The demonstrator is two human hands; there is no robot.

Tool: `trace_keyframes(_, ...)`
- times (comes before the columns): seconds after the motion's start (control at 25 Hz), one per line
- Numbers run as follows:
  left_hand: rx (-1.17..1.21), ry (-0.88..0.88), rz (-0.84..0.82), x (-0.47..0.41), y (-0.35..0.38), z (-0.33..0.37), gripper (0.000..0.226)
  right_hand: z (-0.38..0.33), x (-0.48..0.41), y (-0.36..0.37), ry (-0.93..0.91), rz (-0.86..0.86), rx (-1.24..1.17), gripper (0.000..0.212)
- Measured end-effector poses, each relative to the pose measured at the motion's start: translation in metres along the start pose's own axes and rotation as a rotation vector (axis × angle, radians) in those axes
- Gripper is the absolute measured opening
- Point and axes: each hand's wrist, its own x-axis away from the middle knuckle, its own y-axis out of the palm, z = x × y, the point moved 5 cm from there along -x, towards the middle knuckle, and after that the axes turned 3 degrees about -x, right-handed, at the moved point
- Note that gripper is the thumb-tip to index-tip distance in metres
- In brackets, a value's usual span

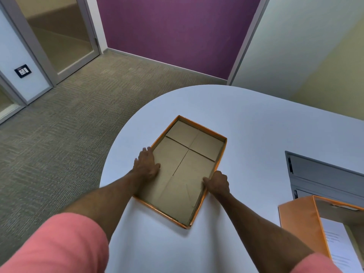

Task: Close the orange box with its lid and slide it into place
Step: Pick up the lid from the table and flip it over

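Note:
The orange lid (189, 154) lies upside down in the middle of the white table (256, 123), its brown cardboard inside facing up. My left hand (146, 163) grips its left rim, thumb inside and fingers outside. My right hand (217, 184) grips the right rim, thumb over the edge. The open orange box (299, 225) stands at the table's right near edge with white papers (338, 245) inside it.
A grey filing unit (323, 174) stands at the right, just behind the orange box. The table's curved left edge drops to grey carpet (59, 134). A purple wall and a glass door lie beyond.

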Motion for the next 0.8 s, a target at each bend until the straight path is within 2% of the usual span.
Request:
trace_keyframes(0.28, 0.405, -0.287, 0.152, 0.000, -0.011, 0.006, 0.029, 0.002, 0.004, -0.006, -0.029, 0.022, -0.023, 0.027)
trace_keyframes(0.4, 0.506, -0.381, 0.170, 0.010, -0.019, 0.012, 0.023, 0.001, 0.008, -0.028, -0.066, 0.067, -0.067, 0.021)
trace_keyframes(0.52, 0.502, -0.360, 0.156, 0.018, -0.031, 0.029, 0.024, 0.004, 0.010, -0.059, -0.063, 0.116, -0.191, 0.014)
trace_keyframes(0.68, 0.482, -0.231, 0.244, 0.039, -0.061, 0.068, 0.013, 0.012, 0.019, -0.114, -0.077, 0.171, -0.349, 0.025)
trace_keyframes(0.8, 0.503, -0.162, 0.267, 0.063, -0.082, 0.100, 0.024, 0.021, 0.030, -0.156, -0.108, 0.187, -0.457, 0.025)
